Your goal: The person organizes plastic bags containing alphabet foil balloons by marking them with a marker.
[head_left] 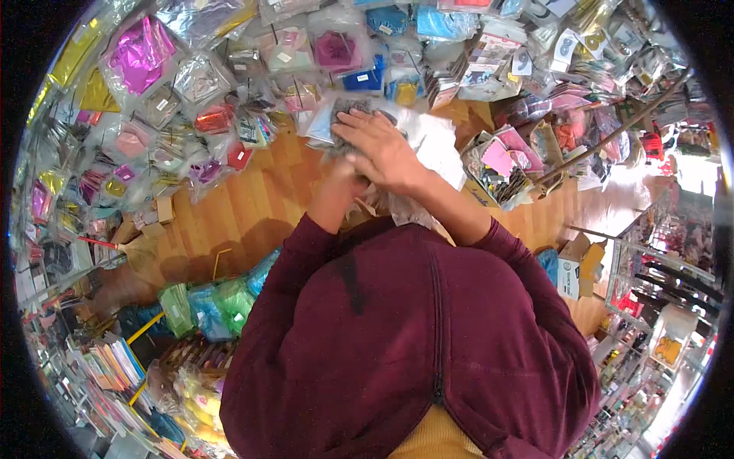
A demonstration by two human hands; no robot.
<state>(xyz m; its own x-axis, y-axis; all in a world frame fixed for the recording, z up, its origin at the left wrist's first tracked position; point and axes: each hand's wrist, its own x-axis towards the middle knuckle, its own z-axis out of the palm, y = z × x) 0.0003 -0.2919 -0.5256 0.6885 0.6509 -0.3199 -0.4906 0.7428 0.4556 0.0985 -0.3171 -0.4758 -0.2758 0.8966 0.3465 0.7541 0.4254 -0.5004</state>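
My right hand [382,149] lies palm down with its fingers stretched over a dark grey, speckled item [352,107] that seems to be in clear plastic. What that item is I cannot make out. My left hand [342,187] is just below, close to my right wrist; its fingers are smeared by motion and partly hidden. White, shiny plastic wrapping [442,149] spreads to the right of my right hand and hangs down under my forearm. A light blue packet edge [319,126] shows left of the grey item.
Packets in clear bags [290,50] hang in rows ahead. An open box of cards [501,157] stands at the right, near a long wooden stick [612,130]. A white carton [569,271] sits on the wooden floor [252,172]. Green and blue bags [229,302] lie lower left.
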